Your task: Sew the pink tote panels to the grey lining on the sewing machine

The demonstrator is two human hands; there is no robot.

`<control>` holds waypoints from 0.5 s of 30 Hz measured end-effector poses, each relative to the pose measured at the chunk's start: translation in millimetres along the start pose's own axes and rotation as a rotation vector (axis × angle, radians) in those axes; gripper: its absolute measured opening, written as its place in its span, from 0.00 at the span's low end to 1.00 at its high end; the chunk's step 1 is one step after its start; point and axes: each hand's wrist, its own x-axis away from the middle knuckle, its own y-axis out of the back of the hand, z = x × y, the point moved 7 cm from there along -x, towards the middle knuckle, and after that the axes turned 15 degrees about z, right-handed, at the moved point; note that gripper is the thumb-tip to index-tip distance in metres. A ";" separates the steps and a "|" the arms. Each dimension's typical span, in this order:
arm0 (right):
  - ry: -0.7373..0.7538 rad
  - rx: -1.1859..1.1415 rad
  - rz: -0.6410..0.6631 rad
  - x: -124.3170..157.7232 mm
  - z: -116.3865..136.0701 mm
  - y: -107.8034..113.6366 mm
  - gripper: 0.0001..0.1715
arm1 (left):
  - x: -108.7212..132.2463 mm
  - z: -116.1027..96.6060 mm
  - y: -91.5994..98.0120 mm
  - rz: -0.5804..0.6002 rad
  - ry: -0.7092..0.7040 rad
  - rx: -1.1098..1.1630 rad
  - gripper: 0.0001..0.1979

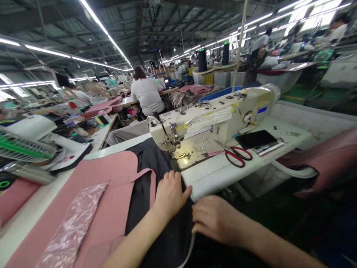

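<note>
My left hand [170,190] presses on black fabric [145,193] at the table's front edge, fingers curled down onto it and thumb out to the right. My right hand [210,217], slightly blurred, is closed just off the edge, by the fabric's right side. From its fingers a thin pale strip [190,248] hangs down along the fabric. A pink panel [111,204] with a narrow pink strap [153,182] lies left of my left hand. Beyond my hands stands a sewing machine [195,119], its needle area just past the fabric.
Red-handled scissors [238,157] and a black phone [256,139] lie on the machine bed's right. A clear plastic-wrapped piece [75,223] rests on the pink panel. A fan [26,143] stands at left. A person in white [147,93] sits ahead; thread cones [202,60] stand behind the machine.
</note>
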 end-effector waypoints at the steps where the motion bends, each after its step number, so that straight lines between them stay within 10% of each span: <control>1: -0.066 -0.010 -0.031 -0.2 -22.0 11.2 0.12 | 0.1 1.7 -1.5 -0.003 0.009 0.078 0.14; 4: -0.390 0.159 -0.244 6.8 -100.4 51.3 0.14 | -4.1 12.4 -3.3 -0.010 -0.021 0.328 0.04; 8: -0.615 0.297 -0.109 3.1 -174.4 60.6 0.15 | -8.6 36.7 -4.7 0.036 -0.014 0.529 0.05; 15: -0.651 0.224 -0.156 -16.4 -165.6 62.2 0.13 | -4.6 68.5 -13.5 0.066 -0.003 0.926 0.09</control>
